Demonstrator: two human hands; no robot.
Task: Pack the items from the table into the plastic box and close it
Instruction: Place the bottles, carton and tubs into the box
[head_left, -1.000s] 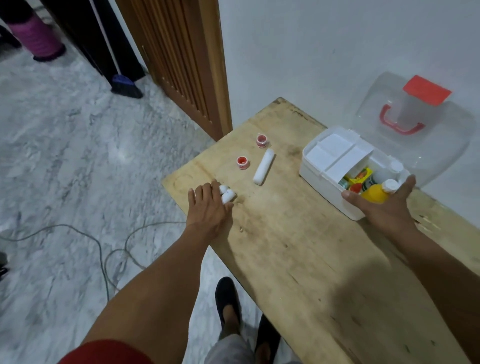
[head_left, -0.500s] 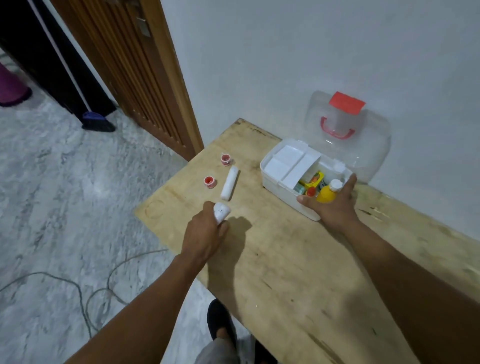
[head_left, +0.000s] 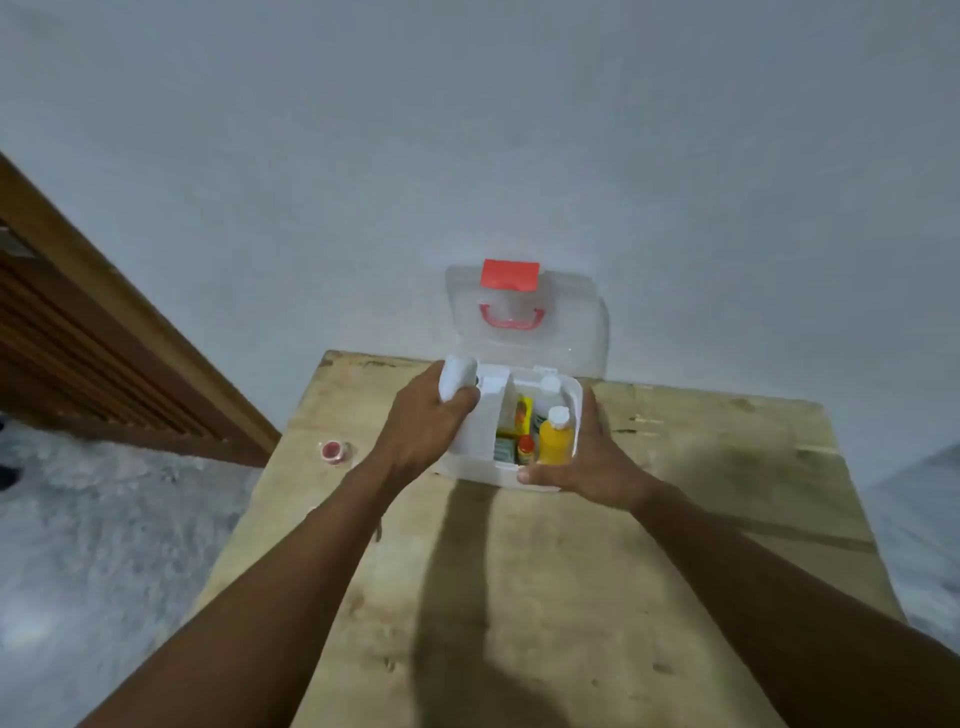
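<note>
The white plastic box (head_left: 569, 387) stands open on the wooden table (head_left: 571, 597), its clear lid (head_left: 566, 322) with a red handle and red latch leaning back against the wall. Inside I see a yellow bottle (head_left: 556, 441) with a white cap, a small red-capped bottle (head_left: 525, 449) and other small packs. My left hand (head_left: 426, 421) grips white rolls (head_left: 457, 376) over the box's left end. My right hand (head_left: 582, 457) holds the box's front right corner, thumb on the front rim. A small red-centred tape roll (head_left: 332, 450) lies on the table's left edge.
A grey wall rises right behind the table. A brown slatted wooden door (head_left: 78, 338) is at the left. Marbled grey floor (head_left: 78, 545) lies to the left of the table and below it.
My left hand lifted the white rolls from the table's left side and carried them over to the box's left end. The view swung right. My right hand stayed on the box.
</note>
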